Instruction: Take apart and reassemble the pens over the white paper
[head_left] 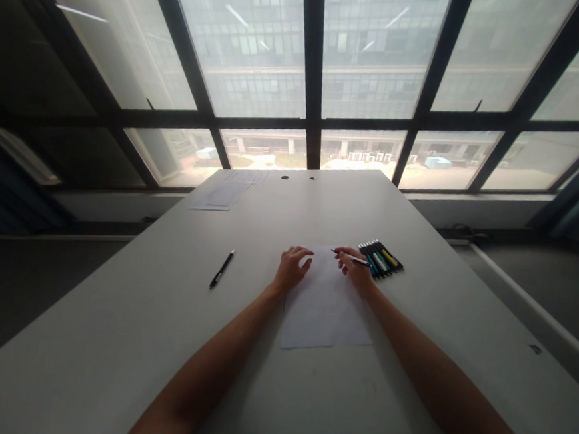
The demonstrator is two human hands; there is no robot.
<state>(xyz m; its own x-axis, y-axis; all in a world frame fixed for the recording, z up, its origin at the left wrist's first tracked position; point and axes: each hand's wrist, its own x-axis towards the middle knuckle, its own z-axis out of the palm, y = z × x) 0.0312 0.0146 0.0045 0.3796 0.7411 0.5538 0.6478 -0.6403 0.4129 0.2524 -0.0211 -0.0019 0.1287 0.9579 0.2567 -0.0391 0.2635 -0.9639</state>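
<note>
A sheet of white paper (329, 314) lies on the white table in front of me. My left hand (293, 269) rests at its upper left edge with the fingers apart and nothing in them. My right hand (354, 269) grips a pen (359, 259) over the upper right part of the sheet, its tip pointing left. Whether the tip touches the paper I cannot tell. Just beyond my right hand lies a row of several markers (389, 259), dark with green, blue, white and yellow parts. No marks can be made out on the sheet.
A black pen (222, 269) lies alone on the table (161, 314), left of my left hand. Printed sheets (220, 195) lie at the far left corner. Two small dark spots show near the far edge. Large windows (263, 48) rise behind the table.
</note>
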